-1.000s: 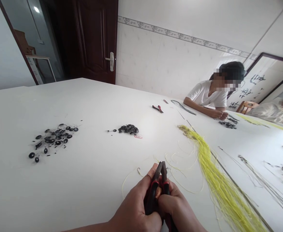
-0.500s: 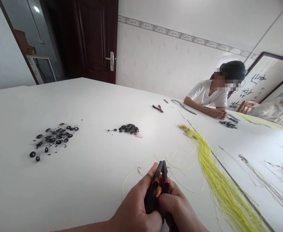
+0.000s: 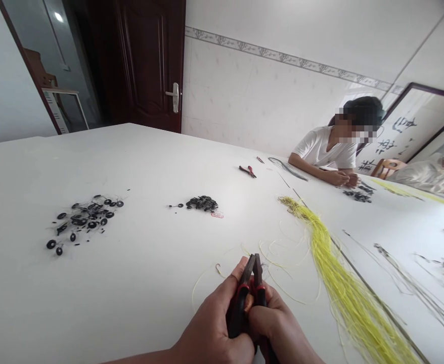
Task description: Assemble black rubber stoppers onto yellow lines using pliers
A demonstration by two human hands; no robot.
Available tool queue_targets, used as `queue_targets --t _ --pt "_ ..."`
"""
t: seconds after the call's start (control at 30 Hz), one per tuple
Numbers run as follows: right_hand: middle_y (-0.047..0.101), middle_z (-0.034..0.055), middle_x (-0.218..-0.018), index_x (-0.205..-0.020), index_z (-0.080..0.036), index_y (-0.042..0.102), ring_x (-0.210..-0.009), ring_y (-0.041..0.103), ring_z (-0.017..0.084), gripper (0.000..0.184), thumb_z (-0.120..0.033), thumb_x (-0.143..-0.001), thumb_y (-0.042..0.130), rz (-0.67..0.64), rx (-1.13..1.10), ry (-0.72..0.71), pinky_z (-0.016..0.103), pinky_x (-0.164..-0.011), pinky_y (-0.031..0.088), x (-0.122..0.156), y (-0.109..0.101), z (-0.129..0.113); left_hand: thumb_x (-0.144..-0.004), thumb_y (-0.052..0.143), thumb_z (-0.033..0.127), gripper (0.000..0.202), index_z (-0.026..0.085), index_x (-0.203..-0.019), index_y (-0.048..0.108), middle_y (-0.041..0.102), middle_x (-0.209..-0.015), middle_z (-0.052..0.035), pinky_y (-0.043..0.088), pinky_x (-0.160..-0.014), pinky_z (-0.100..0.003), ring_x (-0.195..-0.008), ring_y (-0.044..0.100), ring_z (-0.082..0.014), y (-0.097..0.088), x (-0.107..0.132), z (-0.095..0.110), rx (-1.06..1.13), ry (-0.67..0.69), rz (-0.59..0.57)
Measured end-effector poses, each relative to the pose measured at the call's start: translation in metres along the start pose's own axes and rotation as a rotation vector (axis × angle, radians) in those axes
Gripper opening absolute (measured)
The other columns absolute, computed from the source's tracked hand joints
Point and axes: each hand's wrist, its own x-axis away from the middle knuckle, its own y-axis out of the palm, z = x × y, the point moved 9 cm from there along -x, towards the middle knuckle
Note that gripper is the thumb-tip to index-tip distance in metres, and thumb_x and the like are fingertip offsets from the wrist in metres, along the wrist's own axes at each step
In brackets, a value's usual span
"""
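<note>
Both my hands meet at the bottom middle of the white table (image 3: 149, 151). My left hand (image 3: 214, 328) is closed round one red-and-black handle of a pair of pliers (image 3: 253, 275). My right hand (image 3: 278, 328) is closed on the other handle. The pliers' jaws point away from me, slightly apart, over loose loops of yellow line (image 3: 278, 283). A small hook (image 3: 219, 269) on a yellow line lies just left of the jaws. What sits between my fingers under the pliers is hidden.
A long bundle of yellow lines (image 3: 339, 278) runs down the right. Two piles of small black parts (image 3: 83, 220) (image 3: 203, 203) lie at left and centre. Another pair of pliers (image 3: 248, 171) lies farther back. A person in a white shirt (image 3: 326, 149) works at the far right edge.
</note>
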Motion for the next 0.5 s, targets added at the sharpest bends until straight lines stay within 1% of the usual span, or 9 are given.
queue_targets --t 0.17,0.3,0.5 --pt "0.036 -0.0083 -0.038 -0.051 -0.019 0.041 -0.034 0.028 0.005 0.015 -0.007 -0.041 0.039 -0.015 0.001 -0.022 0.021 -0.036 0.016 -0.002 -0.001 0.001 -0.068 0.051 0.002 0.075 0.023 -0.135 0.026 0.052 -0.122 -0.0068 0.03 -0.1 -0.041 -0.116 0.043 -0.0264 -0.003 0.0 -0.002 -0.019 0.006 0.01" --pt "0.036 -0.008 -0.037 -0.051 -0.019 0.041 -0.035 0.029 0.005 0.016 -0.007 -0.041 0.04 -0.012 0.005 0.001 0.022 -0.037 0.016 -0.003 -0.003 0.004 -0.068 0.051 0.002 0.074 0.023 -0.135 0.027 0.052 -0.122 -0.0065 0.03 -0.1 -0.041 -0.118 0.042 -0.0262 -0.003 -0.001 -0.006 -0.02 0.013 -0.003" --pt "0.034 -0.0081 -0.037 -0.051 -0.019 0.04 -0.034 0.028 0.005 0.015 -0.008 -0.04 0.039 -0.016 0.029 0.002 0.022 -0.036 0.016 -0.003 -0.002 0.003 -0.068 0.048 -0.002 0.075 0.027 -0.134 0.027 0.051 -0.123 -0.0051 0.031 -0.1 -0.04 -0.117 0.043 -0.0249 -0.002 -0.001 -0.011 -0.038 0.006 -0.012"
